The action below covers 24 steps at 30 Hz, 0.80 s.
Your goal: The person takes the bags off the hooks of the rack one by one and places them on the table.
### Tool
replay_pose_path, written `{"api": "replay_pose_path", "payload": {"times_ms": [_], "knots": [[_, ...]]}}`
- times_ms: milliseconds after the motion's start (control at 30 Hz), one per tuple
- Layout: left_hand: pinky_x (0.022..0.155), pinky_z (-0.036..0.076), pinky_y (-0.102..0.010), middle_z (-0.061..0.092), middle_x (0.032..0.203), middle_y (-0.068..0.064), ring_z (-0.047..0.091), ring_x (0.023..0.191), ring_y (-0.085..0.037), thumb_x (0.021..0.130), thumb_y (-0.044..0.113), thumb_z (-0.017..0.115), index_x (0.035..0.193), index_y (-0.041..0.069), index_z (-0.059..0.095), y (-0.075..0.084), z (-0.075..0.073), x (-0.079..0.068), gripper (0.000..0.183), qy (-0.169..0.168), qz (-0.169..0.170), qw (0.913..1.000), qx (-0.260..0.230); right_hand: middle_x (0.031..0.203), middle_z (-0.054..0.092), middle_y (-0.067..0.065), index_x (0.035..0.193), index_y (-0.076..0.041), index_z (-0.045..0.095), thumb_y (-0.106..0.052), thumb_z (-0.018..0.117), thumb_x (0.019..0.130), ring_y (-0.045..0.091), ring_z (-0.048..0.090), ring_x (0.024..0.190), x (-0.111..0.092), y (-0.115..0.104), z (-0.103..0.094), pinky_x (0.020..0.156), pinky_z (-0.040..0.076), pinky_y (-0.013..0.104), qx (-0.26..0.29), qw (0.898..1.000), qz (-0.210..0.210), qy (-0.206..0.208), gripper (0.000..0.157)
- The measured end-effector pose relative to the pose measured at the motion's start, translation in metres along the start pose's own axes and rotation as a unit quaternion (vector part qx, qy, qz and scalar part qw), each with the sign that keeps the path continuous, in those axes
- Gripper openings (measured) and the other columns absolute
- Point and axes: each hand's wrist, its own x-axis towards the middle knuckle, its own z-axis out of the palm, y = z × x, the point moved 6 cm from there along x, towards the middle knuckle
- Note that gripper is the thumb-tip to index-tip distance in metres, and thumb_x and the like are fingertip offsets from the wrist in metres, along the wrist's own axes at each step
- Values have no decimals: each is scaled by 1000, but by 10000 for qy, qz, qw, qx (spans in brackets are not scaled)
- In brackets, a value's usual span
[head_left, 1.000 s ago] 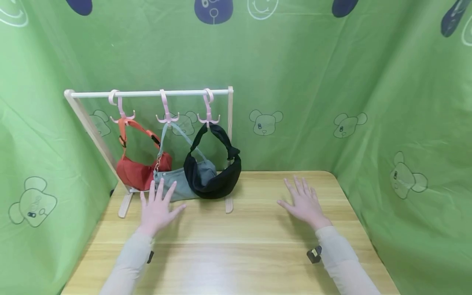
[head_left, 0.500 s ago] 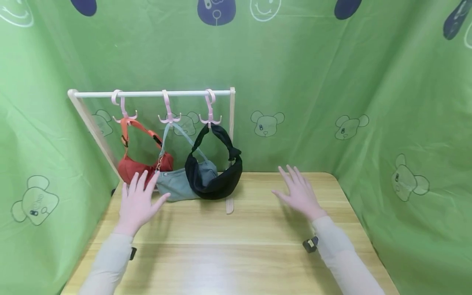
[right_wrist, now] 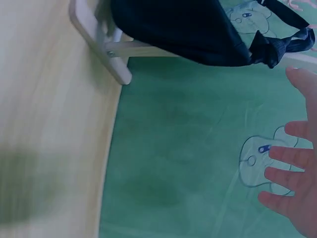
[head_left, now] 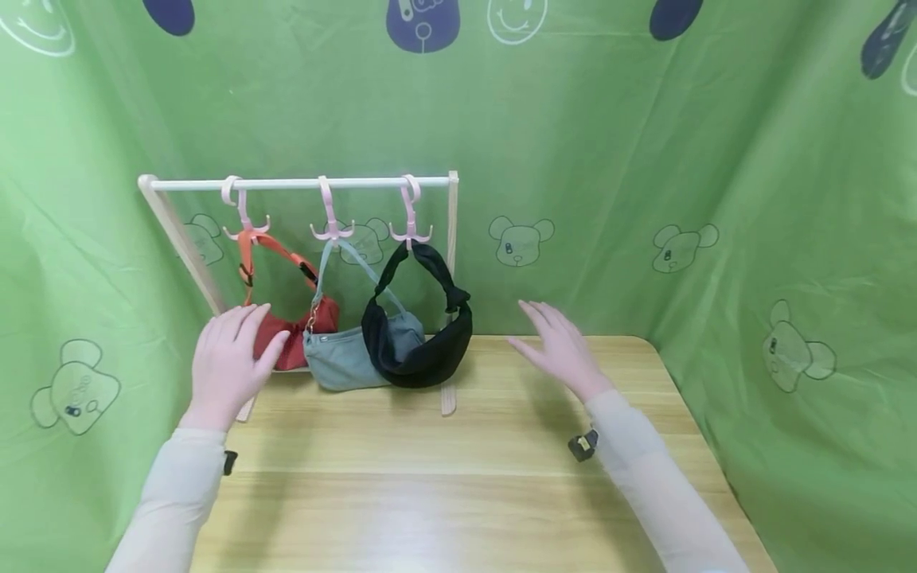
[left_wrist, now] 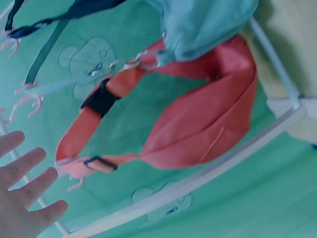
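Three bags hang from pink hooks on a small rack. The red bag with an orange strap is leftmost, a grey-blue bag is in the middle, and a black bag with a knotted strap is on the right. My left hand is in front of the red bag and hides part of it in the head view; its fingers hold nothing. In the left wrist view the red bag shows whole beside the fingers. My right hand, fingers extended, hovers above the table to the right of the black bag.
The rack's white rail carries pink hooks and stands at the table's back left. A wooden table lies below both hands. Green patterned cloth encloses the back and sides.
My left hand has moved left and up, from before the grey-blue bag to before the red one. My right hand has shifted slightly left and upward. The bags hang as before.
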Motion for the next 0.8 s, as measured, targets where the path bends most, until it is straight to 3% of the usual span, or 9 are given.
{"api": "replay_pose_path", "payload": {"times_ms": [233, 467, 633, 800], "knots": [[97, 45, -56, 68, 113, -21, 60, 106, -40, 90, 35, 59, 120, 1, 65, -6, -20, 22, 46, 396, 89, 9992, 25, 153, 40, 14, 152, -17, 33, -56, 58, 91, 36, 37, 141, 20, -15, -13, 116, 29, 56, 129, 9995, -182, 213, 76], [100, 44, -54, 67, 112, -24, 58, 108, -42, 93, 28, 59, 117, -2, 65, -22, -31, 38, 38, 537, -127, 9985, -54, 149, 45, 14, 148, -11, 39, -49, 59, 93, 35, 42, 137, 40, -35, -38, 115, 33, 53, 63, 9966, -596, 561, 70], [105, 42, -50, 66, 114, -26, 58, 109, -43, 95, 24, 61, 117, -1, 65, -36, -41, 51, 34, 718, -374, 9966, -134, 154, 40, 11, 153, -17, 29, -49, 57, 94, 32, 38, 141, 58, -50, -52, 117, 31, 50, 367, 9958, -594, 587, 73], [107, 41, -51, 65, 119, -26, 56, 113, -44, 97, 27, 58, 119, -1, 63, -51, -51, 68, 36, 741, -783, 9938, -252, 156, 36, 9, 156, -24, 19, -51, 55, 95, 30, 36, 142, 75, -62, -62, 117, 30, 51, 1002, 9925, -407, 563, 76]]}}
